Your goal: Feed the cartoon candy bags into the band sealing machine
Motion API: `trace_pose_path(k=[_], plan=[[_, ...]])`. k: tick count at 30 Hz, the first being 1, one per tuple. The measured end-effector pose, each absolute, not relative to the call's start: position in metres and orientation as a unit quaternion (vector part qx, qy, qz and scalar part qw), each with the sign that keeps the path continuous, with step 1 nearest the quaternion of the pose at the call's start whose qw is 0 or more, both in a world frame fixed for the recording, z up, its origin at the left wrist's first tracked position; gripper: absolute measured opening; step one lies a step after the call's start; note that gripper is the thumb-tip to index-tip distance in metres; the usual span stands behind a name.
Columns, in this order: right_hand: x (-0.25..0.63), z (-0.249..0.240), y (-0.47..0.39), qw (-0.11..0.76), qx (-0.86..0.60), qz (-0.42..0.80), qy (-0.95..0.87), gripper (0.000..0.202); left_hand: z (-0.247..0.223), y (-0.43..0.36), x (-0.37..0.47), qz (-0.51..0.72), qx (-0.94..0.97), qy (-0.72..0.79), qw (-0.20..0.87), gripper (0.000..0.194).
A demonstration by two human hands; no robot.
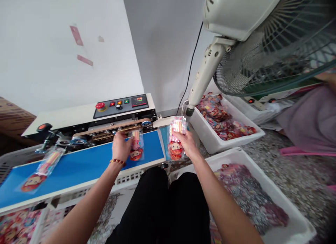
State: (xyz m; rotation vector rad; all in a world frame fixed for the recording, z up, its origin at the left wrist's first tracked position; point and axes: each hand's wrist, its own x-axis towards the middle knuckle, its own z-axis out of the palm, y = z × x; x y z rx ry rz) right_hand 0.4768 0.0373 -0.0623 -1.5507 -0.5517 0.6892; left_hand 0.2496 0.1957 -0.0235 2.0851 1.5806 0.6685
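On the blue conveyor belt (99, 160) of a band sealing machine (91, 121), a clear plastic packet (136, 149) with a red-haired cartoon figure and pastel sticks lies with its top edge at the sealing band. My left hand (121, 147), wearing a beaded bracelet, is closed at that packet's left edge; its fingertips are partly hidden. At the belt's right end, my right hand (187, 141) grips similar packets (175, 149), held upright with the thumb across the front. Farther left on the belt, another packet (43, 170) lies slanted near the rollers.
White bins (207, 142) of packets stand at the right, another bin (296, 216) beside my right leg. A large fan (275, 44) leans overhead. The control panel (120, 105) has lit buttons. Another person's sleeve (309, 114) shows at far right; more packets (15, 226) lie below the belt.
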Motion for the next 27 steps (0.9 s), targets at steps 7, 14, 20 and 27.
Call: trace_pose_path(k=[7,14,20,27], plan=[[0.471,-0.048,0.038,0.646,-0.653,0.322,-0.228,0.041,-0.021,0.144,0.290,0.230,0.790,0.405,0.398,0.026],[0.474,-0.050,0.038,0.624,-0.696,0.271,-0.230,0.041,-0.033,0.152,0.353,0.191,0.629,0.445,0.609,0.020],[0.487,-0.047,0.031,0.624,-0.721,0.237,-0.184,0.039,-0.035,0.188,0.347,0.147,0.661,0.522,0.519,0.021],[0.478,-0.050,0.032,0.617,-0.726,0.241,-0.185,0.039,-0.031,0.211,0.293,0.146,0.689,0.566,0.428,0.023]])
